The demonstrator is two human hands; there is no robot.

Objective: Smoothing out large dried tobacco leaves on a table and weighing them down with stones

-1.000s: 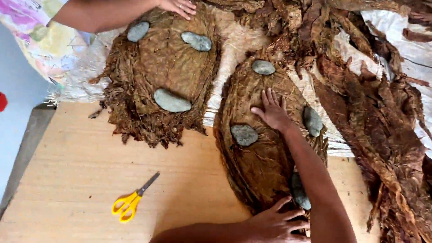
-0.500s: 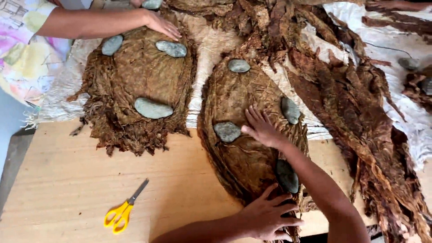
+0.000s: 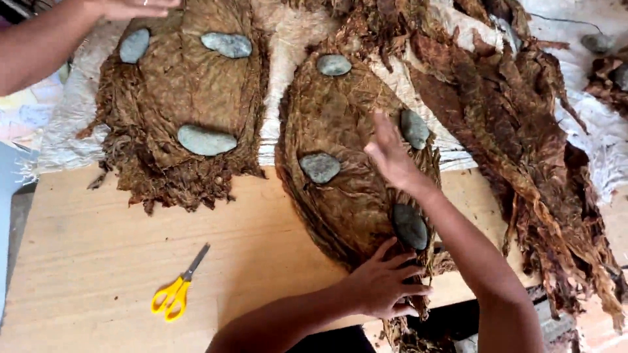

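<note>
A stack of flattened brown dried leaves (image 3: 340, 189) lies on the wooden table (image 3: 98, 261) in front of me, held down by several grey stones (image 3: 320, 167). My left hand (image 3: 386, 284) rests spread on the near end of this stack, just below one stone (image 3: 410, 226). My right hand (image 3: 391, 153) hovers open over the middle of the stack, fingers pointing away, beside another stone (image 3: 415, 128). Neither hand holds anything.
A second leaf stack (image 3: 176, 98) with three stones lies to the left, another person's hand (image 3: 131, 8) at its far edge. Yellow-handled scissors (image 3: 175, 290) lie on the table. Loose dark leaves (image 3: 523, 144) are heaped on white sacking (image 3: 281, 124) at right.
My right hand has lifted off the leaf stack and moved slightly right. My left hand stays on the near end. The other person's hand drew back to the far edge of the left stack.
</note>
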